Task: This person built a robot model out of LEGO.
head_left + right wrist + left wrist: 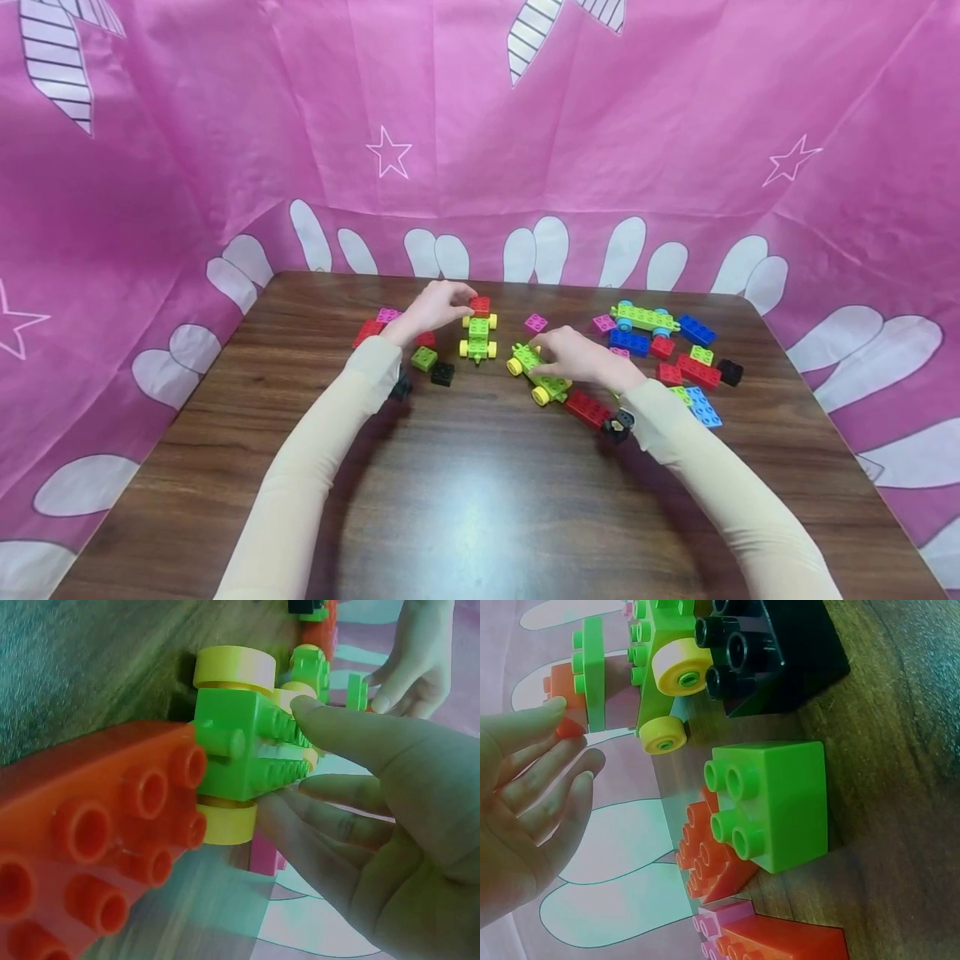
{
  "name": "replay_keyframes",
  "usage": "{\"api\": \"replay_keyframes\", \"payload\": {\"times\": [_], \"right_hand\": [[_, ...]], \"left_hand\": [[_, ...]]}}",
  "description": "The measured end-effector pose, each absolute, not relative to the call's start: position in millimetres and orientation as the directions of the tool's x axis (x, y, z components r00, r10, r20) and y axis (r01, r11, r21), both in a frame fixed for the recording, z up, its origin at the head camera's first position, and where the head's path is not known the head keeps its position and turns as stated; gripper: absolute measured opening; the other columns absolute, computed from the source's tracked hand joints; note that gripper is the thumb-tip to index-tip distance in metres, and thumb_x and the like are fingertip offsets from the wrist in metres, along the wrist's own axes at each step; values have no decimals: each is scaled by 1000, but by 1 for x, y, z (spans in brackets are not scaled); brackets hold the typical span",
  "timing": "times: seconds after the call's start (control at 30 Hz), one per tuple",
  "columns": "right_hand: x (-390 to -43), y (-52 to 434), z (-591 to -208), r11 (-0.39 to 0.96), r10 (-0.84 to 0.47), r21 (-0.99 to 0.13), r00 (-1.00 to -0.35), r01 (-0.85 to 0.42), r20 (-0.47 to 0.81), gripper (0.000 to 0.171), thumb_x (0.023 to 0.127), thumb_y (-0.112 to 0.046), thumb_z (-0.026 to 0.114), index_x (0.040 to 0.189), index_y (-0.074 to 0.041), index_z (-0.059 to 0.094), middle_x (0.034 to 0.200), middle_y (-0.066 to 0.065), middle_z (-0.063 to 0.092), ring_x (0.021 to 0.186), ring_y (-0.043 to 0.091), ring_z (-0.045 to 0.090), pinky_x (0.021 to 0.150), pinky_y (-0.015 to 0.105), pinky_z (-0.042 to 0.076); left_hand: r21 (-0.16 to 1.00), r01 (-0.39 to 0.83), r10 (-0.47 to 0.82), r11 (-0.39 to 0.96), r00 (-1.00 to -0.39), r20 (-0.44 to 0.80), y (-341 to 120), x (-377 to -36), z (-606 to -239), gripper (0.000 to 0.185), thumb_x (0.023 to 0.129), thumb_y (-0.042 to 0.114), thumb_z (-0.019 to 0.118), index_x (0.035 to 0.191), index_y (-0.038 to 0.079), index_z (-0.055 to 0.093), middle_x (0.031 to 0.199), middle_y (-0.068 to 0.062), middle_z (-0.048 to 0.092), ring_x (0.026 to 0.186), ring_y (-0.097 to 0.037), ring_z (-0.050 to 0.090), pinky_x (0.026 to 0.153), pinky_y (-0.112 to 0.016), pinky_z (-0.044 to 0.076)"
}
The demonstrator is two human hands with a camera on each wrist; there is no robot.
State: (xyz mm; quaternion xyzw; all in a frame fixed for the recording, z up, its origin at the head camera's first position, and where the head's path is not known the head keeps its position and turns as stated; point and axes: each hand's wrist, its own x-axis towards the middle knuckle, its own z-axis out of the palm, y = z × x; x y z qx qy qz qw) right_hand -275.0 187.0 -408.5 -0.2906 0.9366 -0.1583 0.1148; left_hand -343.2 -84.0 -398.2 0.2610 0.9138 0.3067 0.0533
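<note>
Three wheeled green carts stand on the desk (480, 500). Left hand (431, 307) pinches the red brick (480, 304) atop the middle cart (477, 337) with its fingers. Right hand (577, 357) has its fingers curled round the nearer cart (534, 373), beside one long red brick (587, 408). The third cart (643, 317) stands farther right among loose bricks; two black bricks (442, 373) lie apart.

A small red brick (480, 304) is sitting on the far end of a green wheeled car (478, 337) with yellow wheels, which is standing on the counter (480, 500) pointing away from the person. A second green wheeled chassis (537, 375), also yellow-wheeled, is lying at an angle near the counter's middle, with a long red brick (587, 408) just beside its near end.
</note>
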Motion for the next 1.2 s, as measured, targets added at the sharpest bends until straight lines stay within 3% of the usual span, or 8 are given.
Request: {"api": "replay_keyframes", "payload": {"times": [0.2,0.43,0.93,1.2], "right_hand": [[-268,195,-399,760,-613,-335,-786,-557,-82,43,86,-19,78,125,-4,66,115,13,72,99,24,68,87,40,60],[-265,199,-394,731,-667,-279,-739,-623,-96,52,79,-2,79,129,-6,64,132,12,63,123,31,60,102,48,53],[-262,192,-402,738,-658,-276,-747,-616,-92,50,81,-29,82,124,-7,67,124,11,68,116,28,63,99,46,55],[-254,198,-400,761,-631,-300,-763,-575,-139,61,81,-39,80,131,-7,63,138,14,61,129,35,55,104,53,49]], "left_hand": [[595,442,511,671,-858,61,-84,-343,-397,36,94,15,67,128,3,63,126,-14,69,119,-27,64,104,-41,51],[588,448,510,673,-857,69,-85,-343,-397,36,94,15,67,128,3,64,126,-14,69,119,-27,65,104,-41,51],[567,460,513,683,-855,76,-84,-341,-396,37,95,16,66,129,3,63,128,-14,68,120,-27,64,105,-41,50],[568,456,510,685,-857,73,-84,-340,-397,38,95,17,66,130,2,63,129,-14,68,122,-27,63,106,-42,50]]}}
